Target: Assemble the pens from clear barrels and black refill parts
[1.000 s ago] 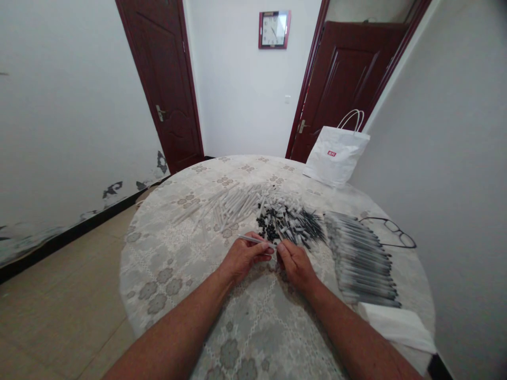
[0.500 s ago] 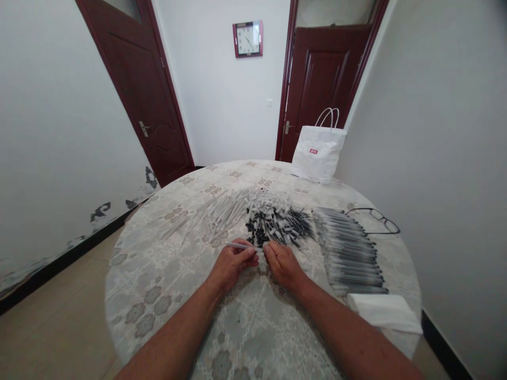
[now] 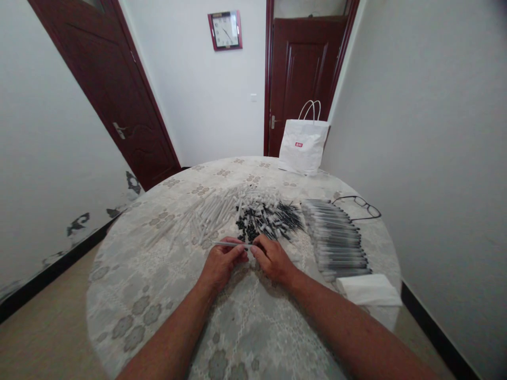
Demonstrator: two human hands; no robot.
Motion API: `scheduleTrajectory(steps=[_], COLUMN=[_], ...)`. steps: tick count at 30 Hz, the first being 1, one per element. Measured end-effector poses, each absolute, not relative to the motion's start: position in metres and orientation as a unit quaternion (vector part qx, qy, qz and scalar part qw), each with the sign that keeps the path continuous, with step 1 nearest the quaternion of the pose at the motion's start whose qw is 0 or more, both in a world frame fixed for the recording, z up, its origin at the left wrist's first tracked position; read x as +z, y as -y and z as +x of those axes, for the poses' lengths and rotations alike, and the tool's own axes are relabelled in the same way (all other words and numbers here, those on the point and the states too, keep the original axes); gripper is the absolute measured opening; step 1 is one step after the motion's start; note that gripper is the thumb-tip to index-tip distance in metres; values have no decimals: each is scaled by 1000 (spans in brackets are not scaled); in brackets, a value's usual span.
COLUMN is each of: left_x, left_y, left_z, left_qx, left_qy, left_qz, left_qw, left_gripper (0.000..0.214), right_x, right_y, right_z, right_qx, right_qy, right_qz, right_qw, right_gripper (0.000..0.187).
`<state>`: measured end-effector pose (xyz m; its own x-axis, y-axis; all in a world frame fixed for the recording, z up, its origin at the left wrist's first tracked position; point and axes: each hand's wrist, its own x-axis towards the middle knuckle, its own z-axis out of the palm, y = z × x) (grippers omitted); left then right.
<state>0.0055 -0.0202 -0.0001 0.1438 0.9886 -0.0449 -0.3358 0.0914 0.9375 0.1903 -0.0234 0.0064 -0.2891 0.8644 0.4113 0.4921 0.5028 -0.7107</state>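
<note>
Pale walls enclose the room, and a red door stands beyond the far edge of the surface. The surface is round, under a flowered cover. A white bag stands by its far edge, right of centre. Toward the right edge lies a row of pens, with a folded cloth at its near end and glasses by its far end. Loose tubes fan out left of centre, next to refills and black caps.

Just nearer than the caps, the left hand is closed in a pinch on one tube; the right hand pinches its right end, anything else there being hidden. The tube's long axis runs left to right, its free end toward the surface's left edge; the left hand is nearer its middle.
</note>
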Motion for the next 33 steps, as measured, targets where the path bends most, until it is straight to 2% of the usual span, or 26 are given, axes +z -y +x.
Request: scheduleTrajectory(steps=[2,5,8,13,18,24,28,33], left_x=[-1,-1,3,18,31,35,21,-4], left_y=[19,19,20,27,35,36,33,30], left_z=[5,3,1,7,26,68,104,137], left_qx=[532,539,508,462,434,397,315,209], left_qy=[-397,-412,-437,-469,-473,-393,-380,-406], left_qz=[424,428,479,552,634,741,820,865], left_qw=[616,597,567,512,430,372,290,207], left_gripper=[28,29,31,33,23,13,22,17], right_x=[7,8,7,12,26,32,34,34], right_y=[24,24,25,20,2,-16,-16,-13], right_z=[190,189,188,198,237,279,284,279], right_qx=[204,176,160,117,43,-75,-110,-104], right_qy=[786,809,815,807,691,640,648,674], right_qz=[-431,-427,-421,-411,-509,-553,-545,-528], right_qw=[393,363,365,407,510,528,521,506], right_gripper=[21,27,22,22,27,30,29,28])
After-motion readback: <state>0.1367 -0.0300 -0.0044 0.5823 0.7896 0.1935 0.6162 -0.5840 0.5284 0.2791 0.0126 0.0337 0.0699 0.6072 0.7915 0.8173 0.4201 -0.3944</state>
